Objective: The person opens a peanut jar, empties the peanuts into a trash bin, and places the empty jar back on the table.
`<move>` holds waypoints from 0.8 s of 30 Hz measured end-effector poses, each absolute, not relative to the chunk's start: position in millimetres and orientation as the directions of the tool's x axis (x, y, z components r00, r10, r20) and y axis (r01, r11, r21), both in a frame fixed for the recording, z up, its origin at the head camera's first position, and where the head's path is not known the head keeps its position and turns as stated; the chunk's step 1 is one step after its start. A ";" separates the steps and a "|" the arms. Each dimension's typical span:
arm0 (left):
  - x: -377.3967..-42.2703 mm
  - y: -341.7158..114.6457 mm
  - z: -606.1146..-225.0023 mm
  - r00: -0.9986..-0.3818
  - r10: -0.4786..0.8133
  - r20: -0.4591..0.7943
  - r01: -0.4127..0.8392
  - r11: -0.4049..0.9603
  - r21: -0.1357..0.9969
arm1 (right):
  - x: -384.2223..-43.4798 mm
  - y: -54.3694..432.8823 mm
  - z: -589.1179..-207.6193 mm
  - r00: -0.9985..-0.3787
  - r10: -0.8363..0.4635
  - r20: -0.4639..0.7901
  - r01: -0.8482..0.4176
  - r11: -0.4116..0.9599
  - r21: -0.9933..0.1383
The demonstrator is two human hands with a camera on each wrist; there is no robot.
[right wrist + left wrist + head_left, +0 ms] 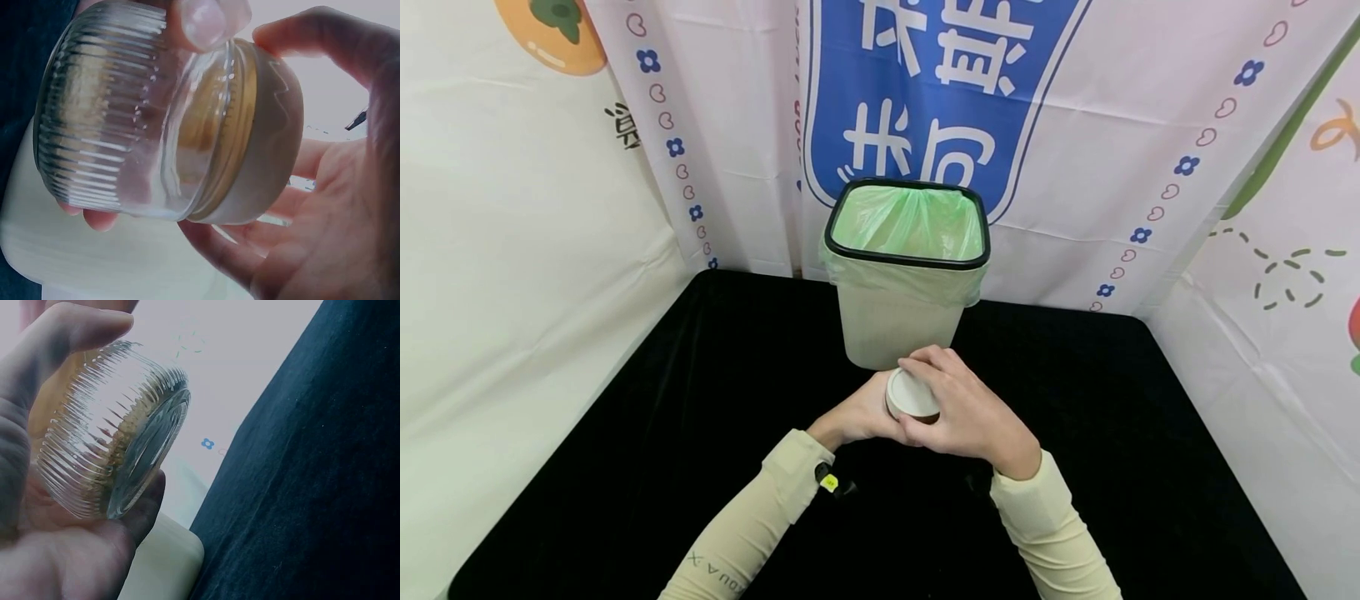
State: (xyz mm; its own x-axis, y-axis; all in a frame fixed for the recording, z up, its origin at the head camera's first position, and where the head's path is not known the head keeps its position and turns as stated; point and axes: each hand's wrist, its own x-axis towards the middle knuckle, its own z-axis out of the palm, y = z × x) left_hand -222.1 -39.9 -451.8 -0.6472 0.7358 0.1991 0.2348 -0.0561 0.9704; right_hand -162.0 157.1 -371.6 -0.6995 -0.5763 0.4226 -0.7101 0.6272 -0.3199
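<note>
A ribbed glass jar (94, 428) with a pale lid (912, 393) is held between both hands, in front of the bin. My left hand (867, 412) grips the glass body, its thumb across the ribbed side in the left wrist view. The fingers and thumb of my right hand (976, 410) curl round the edge of the lid (275, 134), which sits on the jar's mouth. Through the glass, something light brown and grainy shows near the base. The right wrist view shows a yellowish band under the lid.
Just beyond the hands stands a whitish trash bin (895, 321) with a black rim (917, 260) and a green plastic liner (917, 218). Black cloth (737, 367) covers the table. Printed white curtains (737, 125) close off the back and both sides.
</note>
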 end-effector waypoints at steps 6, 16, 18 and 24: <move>-222.8 -39.5 -452.4 -0.647 0.738 0.191 0.237 -0.044 0.971 | -164.8 158.5 -372.1 -0.682 -0.610 0.404 -0.731 0.593 -0.338; -221.7 -39.5 -452.4 -0.646 0.730 0.221 0.286 -0.037 0.957 | -162.3 156.4 -371.4 -0.705 -0.576 0.414 -0.705 0.635 -0.315; -221.3 -39.4 -452.1 -0.648 0.728 0.224 0.283 -0.044 0.958 | -160.2 155.0 -370.8 -0.730 -0.535 0.425 -0.671 0.679 -0.297; -219.4 -37.5 -450.2 -0.671 0.714 0.197 0.241 -0.041 0.970 | -155.4 150.7 -370.0 -0.773 -0.416 0.478 -0.563 0.798 -0.216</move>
State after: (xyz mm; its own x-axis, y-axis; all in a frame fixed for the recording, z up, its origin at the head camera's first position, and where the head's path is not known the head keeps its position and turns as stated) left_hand -219.4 -37.5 -450.2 -0.6714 0.7145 0.1967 0.2409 -0.0406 0.9697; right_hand -155.4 150.7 -370.0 -0.7733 -0.4164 0.4782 -0.5632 0.7975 -0.2162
